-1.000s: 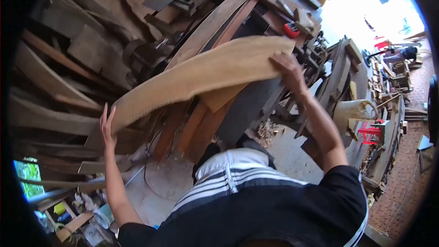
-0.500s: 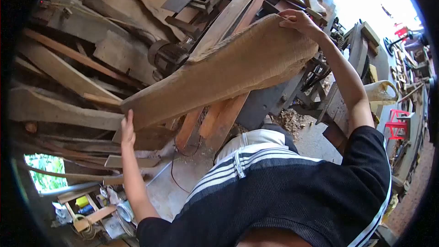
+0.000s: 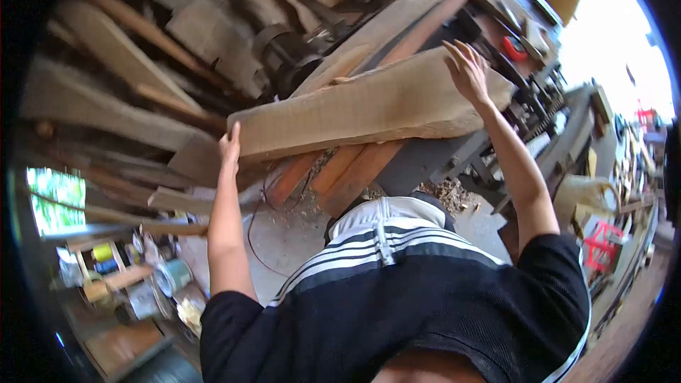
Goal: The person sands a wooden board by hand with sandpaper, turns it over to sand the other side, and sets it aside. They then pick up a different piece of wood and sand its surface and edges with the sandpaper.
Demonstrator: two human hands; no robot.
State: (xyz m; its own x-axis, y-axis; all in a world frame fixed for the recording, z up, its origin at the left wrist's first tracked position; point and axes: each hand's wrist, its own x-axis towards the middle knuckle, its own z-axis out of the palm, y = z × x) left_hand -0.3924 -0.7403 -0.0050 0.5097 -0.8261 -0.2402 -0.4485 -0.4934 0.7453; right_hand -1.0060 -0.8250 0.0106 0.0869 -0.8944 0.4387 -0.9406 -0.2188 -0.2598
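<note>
A long, rough-edged wooden slab (image 3: pixel 355 106) lies across the view in front of me, over other boards and a dark machine surface. My left hand (image 3: pixel 229 147) grips its left end, thumb up along the end and the other fingers mostly hidden. At the slab's wider right end, my right hand (image 3: pixel 468 74) rests with fingers spread over the upper face. The slab's far edge is uneven, and its near edge shows a thick side.
A motor (image 3: pixel 285 57) sits just beyond the slab. Reddish planks (image 3: pixel 362 174) slant out beneath it, beside wood shavings (image 3: pixel 454 195) on the floor. Stacked timber (image 3: pixel 120 106) fills the left. A pale plastic jug (image 3: pixel 585 195) and a red stool (image 3: pixel 603 245) stand at right.
The slab has come down from a tilted, raised position to lie flatter. My right hand has gone from pinching its far corner to spread fingers, while the left stays at the left end.
</note>
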